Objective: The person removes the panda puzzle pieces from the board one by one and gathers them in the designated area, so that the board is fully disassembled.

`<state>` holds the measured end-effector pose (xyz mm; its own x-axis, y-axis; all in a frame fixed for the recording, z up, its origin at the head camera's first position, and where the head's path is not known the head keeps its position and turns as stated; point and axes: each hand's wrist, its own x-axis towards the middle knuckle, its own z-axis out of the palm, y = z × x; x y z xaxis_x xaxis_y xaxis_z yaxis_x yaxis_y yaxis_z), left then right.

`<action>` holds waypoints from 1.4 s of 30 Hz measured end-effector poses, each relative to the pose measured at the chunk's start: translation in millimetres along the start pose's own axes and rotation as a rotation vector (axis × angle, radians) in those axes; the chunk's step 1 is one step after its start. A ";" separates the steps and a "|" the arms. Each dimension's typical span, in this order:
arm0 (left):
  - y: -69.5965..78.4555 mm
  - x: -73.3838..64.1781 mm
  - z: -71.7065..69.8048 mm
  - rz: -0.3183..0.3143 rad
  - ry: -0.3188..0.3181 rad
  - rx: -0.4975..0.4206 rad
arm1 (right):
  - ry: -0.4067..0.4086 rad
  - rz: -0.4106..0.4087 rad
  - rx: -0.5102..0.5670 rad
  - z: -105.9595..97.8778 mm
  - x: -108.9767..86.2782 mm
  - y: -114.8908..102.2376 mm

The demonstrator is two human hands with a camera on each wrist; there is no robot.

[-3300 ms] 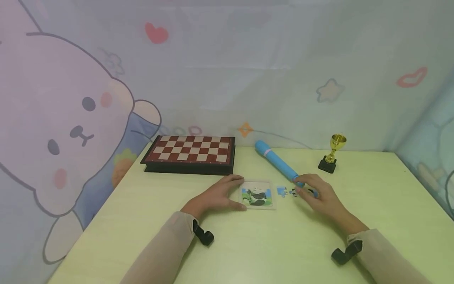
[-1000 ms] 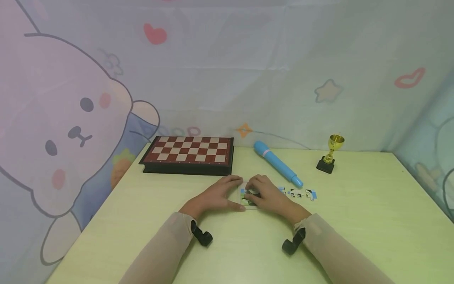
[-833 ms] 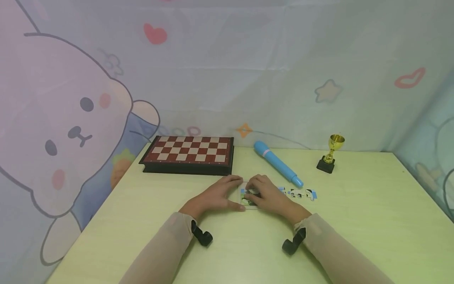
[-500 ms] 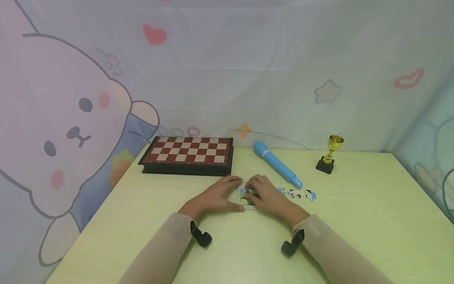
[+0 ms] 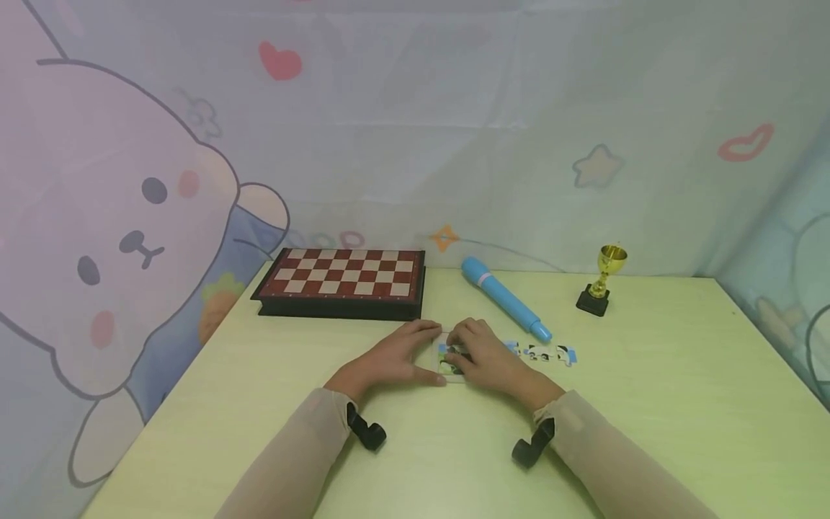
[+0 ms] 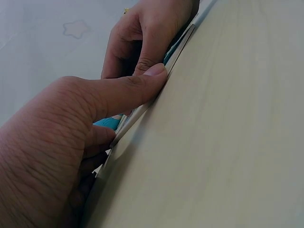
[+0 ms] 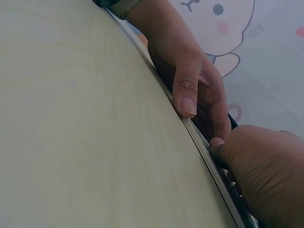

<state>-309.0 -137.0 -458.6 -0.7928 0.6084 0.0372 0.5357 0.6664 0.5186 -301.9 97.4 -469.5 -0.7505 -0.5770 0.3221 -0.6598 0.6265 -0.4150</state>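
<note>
A small panda jigsaw puzzle in a pale tray [image 5: 455, 380] lies in front of me in the head view. My left hand [image 5: 397, 358] grips this tray from the left, thumb at the near edge and fingers at the far edge. Bent over the picture is my right hand [image 5: 491, 362], thumb and fingertips pinching a puzzle piece that they mostly hide. Right of the tray, several loose blue, black and white pieces [image 5: 550, 354] lie in a row. The left wrist view shows the left thumb [image 6: 135, 88] on the tray's edge.
At the back left stands a dark-sided checkered chessboard box [image 5: 344, 277]. A blue capped tube [image 5: 506, 297] lies slantwise behind the loose pieces. Farther right is a small gold trophy cup [image 5: 603, 281] on a black base. A cartoon-print cloth [image 5: 415, 130] hangs behind the table.
My right hand has moved left from the loose pieces onto the puzzle and stays there through the last second. The left hand keeps its place at the tray.
</note>
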 end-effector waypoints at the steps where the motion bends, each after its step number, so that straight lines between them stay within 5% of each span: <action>1: -0.2 0.2 -0.1 0.001 0.002 0.001 | 0.002 0.001 0.000 0.2 0.3 0.1; 21: -0.3 -0.5 -1.5 -0.007 0.002 -0.007 | 0.015 -0.016 0.022 -0.7 1.8 1.7; 42: 2.7 -0.4 -2.6 0.005 -0.005 -0.002 | 0.131 -0.162 -0.032 -0.2 1.6 6.4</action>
<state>-308.0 -136.6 -455.0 -0.7883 0.6142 0.0357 0.5395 0.6622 0.5200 -307.3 100.6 -471.4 -0.6316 -0.5997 0.4913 -0.7715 0.5489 -0.3218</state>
